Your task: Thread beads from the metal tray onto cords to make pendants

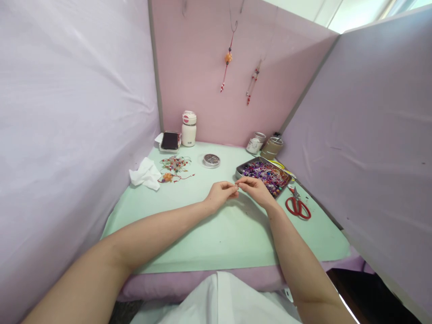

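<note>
The left grip [221, 194] and right grip [255, 190] pinch close together near a tray [239, 174] of beads [261, 173].

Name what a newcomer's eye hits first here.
Probably the left hand and right hand, fingertips brought together over the pale green tabletop; whatever they pinch is too small to make out. Next, likely the purple-and-red jumble of beads in the tray just beyond the right hand, and the red-handled scissors to its right. Higher up, an orange beaded ornament hangs against the pink panel.

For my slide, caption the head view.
Left hand and right hand, fingertips close together, beside a tray of beads and red-handled scissors.
</note>
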### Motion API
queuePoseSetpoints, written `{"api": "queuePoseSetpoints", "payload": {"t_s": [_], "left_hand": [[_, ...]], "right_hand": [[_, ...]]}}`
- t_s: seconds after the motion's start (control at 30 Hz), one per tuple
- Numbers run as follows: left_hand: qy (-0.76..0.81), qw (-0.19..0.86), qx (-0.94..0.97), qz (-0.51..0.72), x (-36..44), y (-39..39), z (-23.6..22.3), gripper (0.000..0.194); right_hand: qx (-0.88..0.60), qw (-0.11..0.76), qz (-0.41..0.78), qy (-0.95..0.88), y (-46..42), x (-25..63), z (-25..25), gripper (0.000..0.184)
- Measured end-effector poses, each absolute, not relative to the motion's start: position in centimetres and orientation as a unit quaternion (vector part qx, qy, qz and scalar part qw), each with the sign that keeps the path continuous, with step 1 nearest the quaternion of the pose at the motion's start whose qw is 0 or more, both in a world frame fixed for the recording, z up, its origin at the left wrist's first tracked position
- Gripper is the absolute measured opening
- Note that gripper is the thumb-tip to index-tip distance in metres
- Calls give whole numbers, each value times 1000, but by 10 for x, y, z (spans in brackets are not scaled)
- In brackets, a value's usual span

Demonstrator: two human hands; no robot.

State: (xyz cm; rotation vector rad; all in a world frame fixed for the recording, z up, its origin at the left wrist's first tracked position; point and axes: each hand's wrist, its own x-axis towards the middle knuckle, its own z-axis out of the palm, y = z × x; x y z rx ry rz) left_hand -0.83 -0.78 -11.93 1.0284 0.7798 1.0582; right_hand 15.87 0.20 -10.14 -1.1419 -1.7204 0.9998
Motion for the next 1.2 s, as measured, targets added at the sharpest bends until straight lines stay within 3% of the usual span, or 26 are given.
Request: {"api": "queuePoseSetpoints", "payload": {"t_s": [0.53,0.77,1.0,1.2], "left_hand": [[321,689,403,510,-10,-3,-118,29],[364,583,472,552,-16,8,-120,26],[396,533,503,554,-22,19,-125,23],[384,525,525,548,-23,22,-130,21]], "right_hand": [[-427,504,435,-611,6,143,-117,22],[-408,550,387,-618,4,141,-111,18],[-426,533,363,-635,3,137,-112,15],[-477,498,242,-682,1,135,-113,14]]}}
